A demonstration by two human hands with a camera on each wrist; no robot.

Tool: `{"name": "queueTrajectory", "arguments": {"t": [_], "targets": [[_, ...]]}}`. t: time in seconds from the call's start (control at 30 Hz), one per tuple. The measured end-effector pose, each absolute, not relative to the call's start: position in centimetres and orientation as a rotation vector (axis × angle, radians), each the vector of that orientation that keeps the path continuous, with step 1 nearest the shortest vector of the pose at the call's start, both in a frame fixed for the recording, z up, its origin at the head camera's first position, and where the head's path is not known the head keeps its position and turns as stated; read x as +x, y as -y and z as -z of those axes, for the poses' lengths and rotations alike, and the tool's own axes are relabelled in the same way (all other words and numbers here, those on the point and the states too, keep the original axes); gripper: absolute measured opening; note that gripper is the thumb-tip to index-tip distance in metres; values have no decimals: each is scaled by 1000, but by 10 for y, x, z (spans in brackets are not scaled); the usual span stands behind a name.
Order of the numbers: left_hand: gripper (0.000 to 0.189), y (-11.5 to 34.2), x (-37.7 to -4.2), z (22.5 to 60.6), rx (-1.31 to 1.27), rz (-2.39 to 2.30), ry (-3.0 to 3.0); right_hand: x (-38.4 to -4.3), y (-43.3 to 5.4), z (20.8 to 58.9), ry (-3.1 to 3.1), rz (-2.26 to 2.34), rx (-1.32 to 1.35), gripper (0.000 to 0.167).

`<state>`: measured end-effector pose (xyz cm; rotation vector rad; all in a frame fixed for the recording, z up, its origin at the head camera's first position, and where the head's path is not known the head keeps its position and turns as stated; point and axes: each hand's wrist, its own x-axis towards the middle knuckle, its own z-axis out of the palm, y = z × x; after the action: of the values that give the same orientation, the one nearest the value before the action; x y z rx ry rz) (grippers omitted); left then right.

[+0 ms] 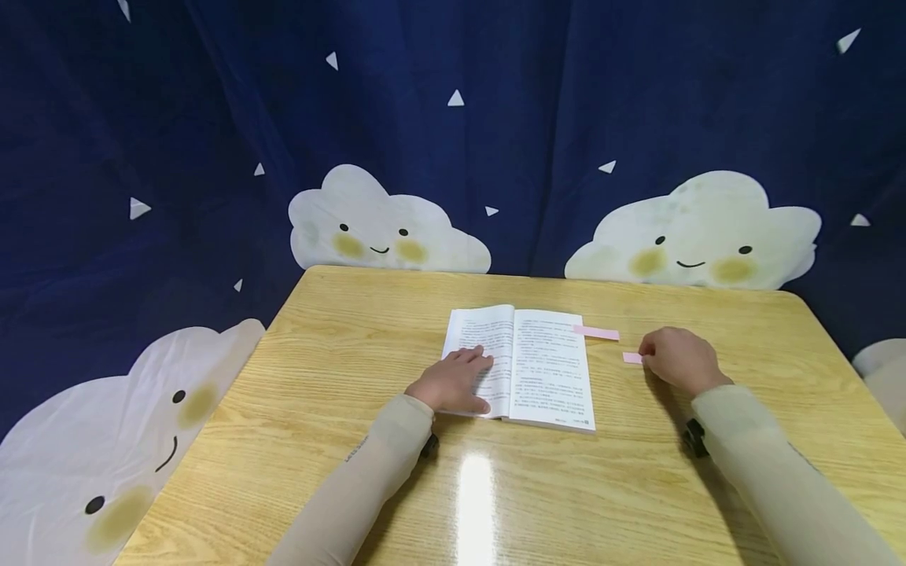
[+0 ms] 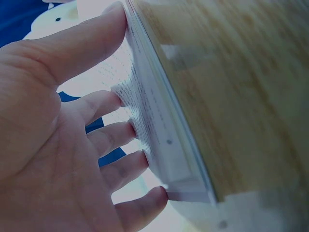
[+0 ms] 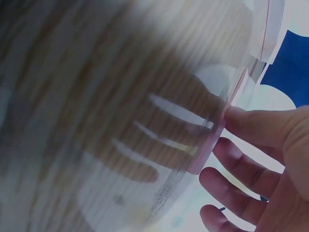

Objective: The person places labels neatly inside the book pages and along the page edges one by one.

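An open book (image 1: 552,369) with printed pages lies on the wooden table. My left hand (image 1: 453,381) rests on its left page, fingers spread; in the left wrist view the thumb (image 2: 91,46) and fingertips press on the paper near the edge. A long pink sticky strip (image 1: 598,333) overlaps the right page's upper outer edge and sticks out over the table. To the right of the book, my right hand (image 1: 681,360) has its fingers bent and pinches a small pad of pink sticky notes (image 1: 632,358). In the right wrist view, thumb and forefinger meet the pad's edge (image 3: 205,152).
The wooden table (image 1: 340,330) extends around the book on all sides. Behind it hangs a dark blue curtain (image 1: 531,118) with smiling clouds and small white triangles. A bright light reflection (image 1: 476,503) shows on the tabletop in front of the book.
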<state>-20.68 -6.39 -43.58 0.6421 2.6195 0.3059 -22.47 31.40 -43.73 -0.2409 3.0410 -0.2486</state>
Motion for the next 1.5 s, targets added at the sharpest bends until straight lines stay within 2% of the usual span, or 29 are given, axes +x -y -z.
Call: {"name": "queueTrajectory", "arguments": {"t": [1.13, 1.5], "targets": [[79, 65, -206, 438, 649, -304, -2630, -226, -312, 440, -3053, 278, -254, 5], [78, 65, -205, 435, 652, -303, -2628, -231, -316, 438, -2948, 421, -243, 11]]}}
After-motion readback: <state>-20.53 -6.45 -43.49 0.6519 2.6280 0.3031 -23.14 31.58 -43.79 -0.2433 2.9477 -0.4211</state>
